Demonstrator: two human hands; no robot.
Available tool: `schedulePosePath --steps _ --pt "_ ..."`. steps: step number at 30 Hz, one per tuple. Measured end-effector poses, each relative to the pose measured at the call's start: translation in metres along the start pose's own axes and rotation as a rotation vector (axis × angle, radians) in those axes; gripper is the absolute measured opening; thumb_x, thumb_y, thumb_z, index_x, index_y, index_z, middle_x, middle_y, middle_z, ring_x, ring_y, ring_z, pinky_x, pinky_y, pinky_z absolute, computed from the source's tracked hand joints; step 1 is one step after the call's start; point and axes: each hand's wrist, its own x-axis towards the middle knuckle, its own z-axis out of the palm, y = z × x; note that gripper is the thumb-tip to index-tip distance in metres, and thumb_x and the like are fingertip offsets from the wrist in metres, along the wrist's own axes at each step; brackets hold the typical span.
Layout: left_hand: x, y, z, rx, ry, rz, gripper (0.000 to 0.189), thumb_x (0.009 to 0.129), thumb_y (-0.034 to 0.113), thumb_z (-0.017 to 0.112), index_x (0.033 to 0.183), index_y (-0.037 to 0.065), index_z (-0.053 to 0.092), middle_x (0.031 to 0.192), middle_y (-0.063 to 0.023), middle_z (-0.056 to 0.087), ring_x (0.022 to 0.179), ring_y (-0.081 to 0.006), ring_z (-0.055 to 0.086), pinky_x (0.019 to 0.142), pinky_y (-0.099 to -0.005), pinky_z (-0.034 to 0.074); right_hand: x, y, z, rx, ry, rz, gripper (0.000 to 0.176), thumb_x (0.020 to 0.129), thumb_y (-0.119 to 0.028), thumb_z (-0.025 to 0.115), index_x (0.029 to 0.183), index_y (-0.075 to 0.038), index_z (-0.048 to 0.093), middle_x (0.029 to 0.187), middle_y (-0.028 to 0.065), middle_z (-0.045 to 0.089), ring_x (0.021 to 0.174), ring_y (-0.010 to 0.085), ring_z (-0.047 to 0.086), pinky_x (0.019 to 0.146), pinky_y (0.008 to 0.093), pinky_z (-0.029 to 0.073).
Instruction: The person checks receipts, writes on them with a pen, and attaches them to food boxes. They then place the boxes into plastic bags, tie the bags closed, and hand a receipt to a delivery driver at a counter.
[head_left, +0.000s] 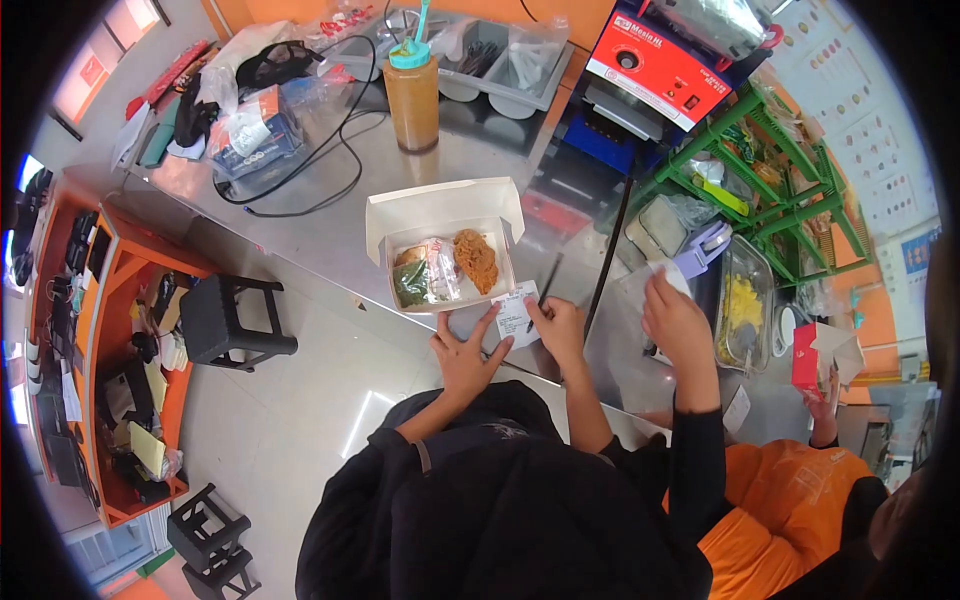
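Note:
An open cardboard box point(445, 305) near the counter edge holds a piece of fried chicken point(476, 262), a clear wrapped packet point(441, 270) and something green in wrapping point(410, 282). My left hand point(465, 358) is at the box's front edge, fingers spread, its thumb and index finger by the left side of a printed paper slip point(513, 322). My right hand point(560, 328) grips the slip's right side between thumb and fingers. A thin dark pen-like object point(548, 280) lies beside that hand, partly hidden.
A sauce bottle point(412, 105) stands behind the box, with cables point(345, 165) to its left. At right, a co-worker's hand point(680, 315) holds white paper near a tape dispenser point(703, 248) and glass dish point(745, 305). Another hand point(822, 415) is by a red box point(812, 360).

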Motion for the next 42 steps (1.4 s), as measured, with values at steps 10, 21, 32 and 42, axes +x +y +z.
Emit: schedulePosePath --steps 10,21,32,42 --pt "-0.011 -0.013 -0.040 -0.142 0.181 -0.051 0.060 0.083 0.036 0.067 0.128 0.004 0.044 0.129 -0.0267 0.039 0.122 -0.0399 0.035 0.100 -0.0476 0.029 0.039 -0.056 0.005 0.244 0.222 -0.304 0.024 0.087 -0.023 0.061 0.097 -0.002 0.058 0.080 0.0222 0.064 0.074 0.0340 0.065 0.065 0.0400 0.049" --pt "0.081 -0.078 -0.098 -0.120 0.296 -0.058 0.018 0.088 0.007 0.055 0.103 -0.001 0.049 0.070 -0.0193 0.062 0.066 -0.0341 0.064 0.062 -0.0407 0.049 0.051 -0.051 0.012 0.136 0.034 -0.425 0.024 0.082 -0.001 0.056 0.105 -0.003 0.052 0.086 0.0252 0.065 0.083 0.0429 0.063 0.072 0.0447 0.051" --pt "0.084 -0.073 -0.125 -0.544 0.035 -0.211 0.036 0.089 0.011 0.056 0.124 0.006 0.048 0.081 -0.0122 0.069 0.074 -0.0147 0.062 0.070 -0.0279 0.047 0.039 -0.066 0.011 0.211 -0.116 -0.371 0.056 0.083 -0.003 0.055 0.134 -0.018 0.039 0.079 0.0176 0.066 0.078 0.0364 0.065 0.071 0.0415 0.050" --pt "0.079 -0.084 -0.123 -0.818 -0.132 -0.105 0.049 0.089 0.008 0.054 0.137 0.012 0.044 0.096 -0.0061 0.068 0.083 -0.0137 0.060 0.076 -0.0257 0.046 0.038 -0.044 -0.003 0.533 -0.485 -0.423 0.067 0.082 -0.013 0.055 0.145 -0.021 0.033 0.124 0.0182 0.055 0.109 0.0288 0.053 0.094 0.0348 0.040"
